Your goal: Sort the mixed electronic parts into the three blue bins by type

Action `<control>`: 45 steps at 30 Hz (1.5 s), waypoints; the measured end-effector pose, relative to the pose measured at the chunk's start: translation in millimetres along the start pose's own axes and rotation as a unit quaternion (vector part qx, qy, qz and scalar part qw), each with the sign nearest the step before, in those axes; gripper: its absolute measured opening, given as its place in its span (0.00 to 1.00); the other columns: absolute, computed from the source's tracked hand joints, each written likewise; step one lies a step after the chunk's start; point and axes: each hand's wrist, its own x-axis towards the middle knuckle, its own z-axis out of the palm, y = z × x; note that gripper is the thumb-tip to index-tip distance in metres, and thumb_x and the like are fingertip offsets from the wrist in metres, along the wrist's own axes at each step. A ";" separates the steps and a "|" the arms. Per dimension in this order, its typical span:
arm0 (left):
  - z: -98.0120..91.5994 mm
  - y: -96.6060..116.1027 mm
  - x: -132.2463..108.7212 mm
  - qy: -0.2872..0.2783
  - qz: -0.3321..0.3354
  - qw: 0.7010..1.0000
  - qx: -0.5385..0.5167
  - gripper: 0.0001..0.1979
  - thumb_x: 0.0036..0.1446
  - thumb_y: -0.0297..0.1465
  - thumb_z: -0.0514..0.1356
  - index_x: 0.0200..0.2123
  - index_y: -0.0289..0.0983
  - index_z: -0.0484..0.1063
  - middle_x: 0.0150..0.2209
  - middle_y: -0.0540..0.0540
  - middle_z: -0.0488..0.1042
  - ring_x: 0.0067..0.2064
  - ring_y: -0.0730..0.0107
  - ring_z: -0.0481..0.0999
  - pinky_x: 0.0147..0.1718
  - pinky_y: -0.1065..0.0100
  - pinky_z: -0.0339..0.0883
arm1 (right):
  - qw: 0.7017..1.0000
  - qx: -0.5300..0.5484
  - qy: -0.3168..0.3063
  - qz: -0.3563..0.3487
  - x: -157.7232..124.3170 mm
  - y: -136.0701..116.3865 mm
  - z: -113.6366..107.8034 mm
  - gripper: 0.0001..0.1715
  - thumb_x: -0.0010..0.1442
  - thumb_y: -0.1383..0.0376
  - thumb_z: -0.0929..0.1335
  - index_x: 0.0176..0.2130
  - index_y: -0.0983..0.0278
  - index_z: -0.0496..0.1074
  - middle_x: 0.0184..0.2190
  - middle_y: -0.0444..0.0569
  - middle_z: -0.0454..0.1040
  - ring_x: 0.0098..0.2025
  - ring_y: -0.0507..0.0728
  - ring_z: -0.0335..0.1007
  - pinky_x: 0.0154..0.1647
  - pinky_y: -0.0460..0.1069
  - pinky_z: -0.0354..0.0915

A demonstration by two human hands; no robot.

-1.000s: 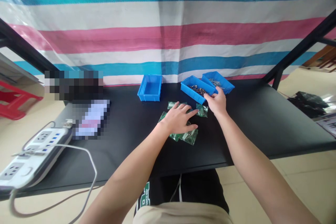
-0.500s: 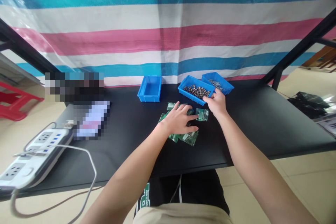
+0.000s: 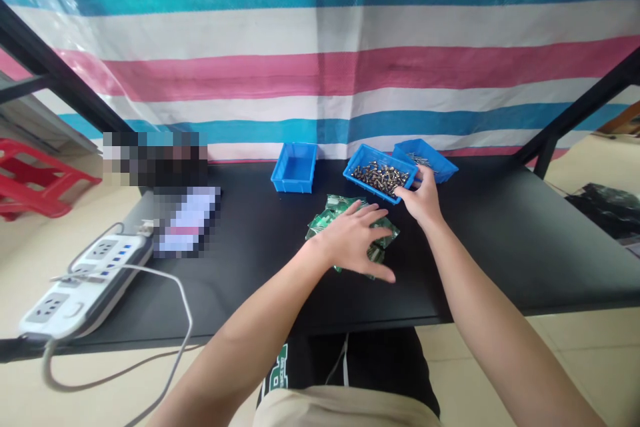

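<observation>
My left hand [image 3: 354, 240] is spread over a pile of small clear packets with green contents [image 3: 321, 221], its fingers stretched apart and covering part of the pile. At the right end of a blue plastic bin [image 3: 356, 177], my right hand [image 3: 423, 199] grips the rim, thumb inside and fingers at the outer side. Many small metal screws [image 3: 380, 178] lie in that bin. Just behind it, partly hidden, a second blue bin [image 3: 440, 163] holds thin metal pieces [image 3: 420, 160].
A third blue bin [image 3: 294, 179] with nothing in it stands left of the others on the black table [image 3: 250, 267]. A white power strip [image 3: 85, 287] with cables lies at the left front. Behind the table hangs a striped sheet [image 3: 225, 73]; a red stool [image 3: 43, 180] stands at far left.
My left hand has shifted a little right and toward me, its thumb spreading wider. The packet that lay apart on the right is now up against the pile. The view has swung slightly left.
</observation>
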 end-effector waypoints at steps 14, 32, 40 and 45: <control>27.0 0.1 -3.6 -0.034 -0.003 0.996 0.080 0.55 0.46 0.69 0.55 0.69 0.40 0.60 0.69 0.32 0.58 0.71 0.33 0.51 0.67 0.36 0.42 | 0.990 0.120 0.018 0.071 -3.2 -4.7 14.1 0.43 0.36 0.60 0.69 0.52 0.62 0.58 0.52 0.58 0.72 0.49 0.63 0.75 0.52 0.60 0.70; 24.0 -13.4 -18.1 0.057 -0.084 0.988 0.114 0.15 0.68 0.40 0.55 0.42 0.39 0.79 0.56 0.38 0.73 0.61 0.49 0.70 0.62 0.46 0.62 | 0.974 0.186 0.001 0.128 -8.7 -7.7 0.9 0.37 0.34 0.60 0.74 0.45 0.59 0.61 0.39 0.45 0.74 0.40 0.60 0.74 0.38 0.56 0.72; 20.6 -15.2 -16.7 0.056 -0.127 0.984 0.113 0.17 0.66 0.43 0.56 0.46 0.36 0.76 0.52 0.37 0.75 0.59 0.48 0.71 0.65 0.44 0.56 | 0.980 0.158 0.033 0.114 -16.3 -30.9 -17.6 0.21 0.37 0.61 0.72 0.33 0.60 0.65 0.29 0.43 0.71 0.31 0.57 0.70 0.29 0.51 0.68; 20.6 -15.0 -16.5 0.062 -0.166 0.978 0.111 0.24 0.65 0.47 0.57 0.52 0.32 0.72 0.53 0.34 0.73 0.60 0.47 0.71 0.66 0.45 0.54 | 0.997 0.020 -0.006 -0.078 -32.7 -43.4 -24.8 0.19 0.46 0.60 0.70 0.40 0.61 0.72 0.37 0.49 0.76 0.38 0.61 0.74 0.42 0.58 0.71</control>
